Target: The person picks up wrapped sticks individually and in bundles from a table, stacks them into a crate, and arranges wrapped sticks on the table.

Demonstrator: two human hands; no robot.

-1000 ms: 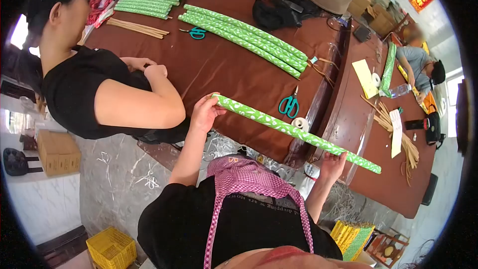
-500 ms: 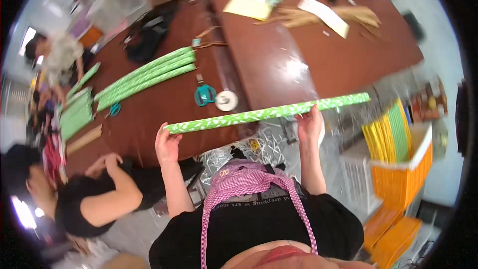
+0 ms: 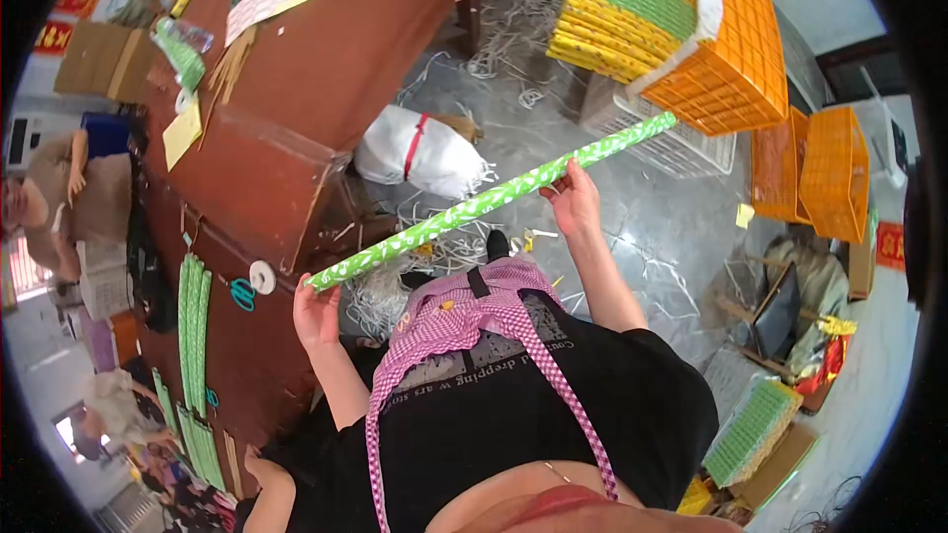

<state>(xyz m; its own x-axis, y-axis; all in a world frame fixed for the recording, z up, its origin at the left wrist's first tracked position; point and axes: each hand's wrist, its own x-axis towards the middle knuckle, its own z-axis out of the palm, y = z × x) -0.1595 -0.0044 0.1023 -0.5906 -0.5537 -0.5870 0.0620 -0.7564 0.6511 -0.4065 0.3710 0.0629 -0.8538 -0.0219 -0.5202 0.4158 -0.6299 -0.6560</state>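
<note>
A long green wrapped roll (image 3: 484,202) with a white leaf-like pattern stretches across the view, tilted up to the right. At its lower end, my left hand (image 3: 317,312) grips it with the fingertips. Farther along, short of the upper end, my right hand (image 3: 574,199) has its fingers closed on the roll. Between the two hands the roll hangs in the air above the floor. Its right tip lies in front of a white plastic crate (image 3: 681,153) as seen from here.
Green rolls (image 3: 194,331), teal scissors (image 3: 243,293) and a white tape roll (image 3: 262,277) lie on the brown table (image 3: 341,39). An orange crate (image 3: 726,49) holds yellow and green rolls (image 3: 622,15). A white sack (image 3: 420,151) and paper strips (image 3: 380,296) are on the floor. Other people are at left.
My view has turned right, from the table toward the crates and floor. Both hands still hold the green roll, which now tilts more steeply.
</note>
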